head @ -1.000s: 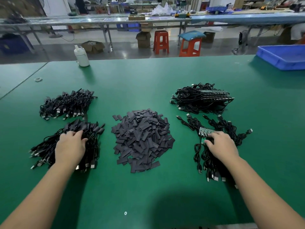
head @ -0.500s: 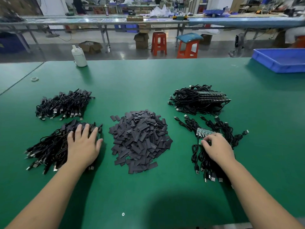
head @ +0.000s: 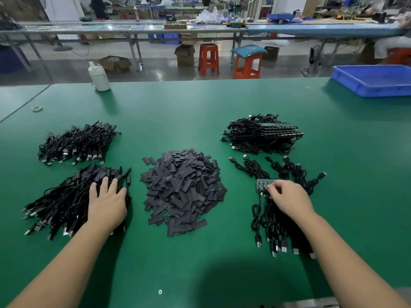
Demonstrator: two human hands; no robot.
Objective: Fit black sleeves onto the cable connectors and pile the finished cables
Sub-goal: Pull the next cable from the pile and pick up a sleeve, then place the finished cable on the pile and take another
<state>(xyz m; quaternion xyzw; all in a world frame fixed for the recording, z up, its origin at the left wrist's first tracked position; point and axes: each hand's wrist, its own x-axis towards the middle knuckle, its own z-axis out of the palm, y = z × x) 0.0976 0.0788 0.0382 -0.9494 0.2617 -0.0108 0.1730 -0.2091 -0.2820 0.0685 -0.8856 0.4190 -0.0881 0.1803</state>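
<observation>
On the table (head: 200,258), my left hand (head: 106,205) lies flat and released on the sleeved cables (head: 64,203); my right hand (head: 289,201) pinches an unsleeved cable bundle (head: 273,221). Sleeves (head: 182,190) lie between; much remains, I judge.

Four heaps of black cables (head: 77,143) (head: 66,201) (head: 260,134) (head: 275,218); one mound of flat black sleeves (head: 182,187); one blue plastic tray (head: 373,81); one white bottle (head: 99,76); two orange plastic stools (head: 208,58) (head: 246,65).

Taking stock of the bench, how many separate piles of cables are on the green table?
4. Far-left pile; near-left pile under the left hand; far-right bundle; near-right pile under the right hand. The middle heap is sleeves.
</observation>
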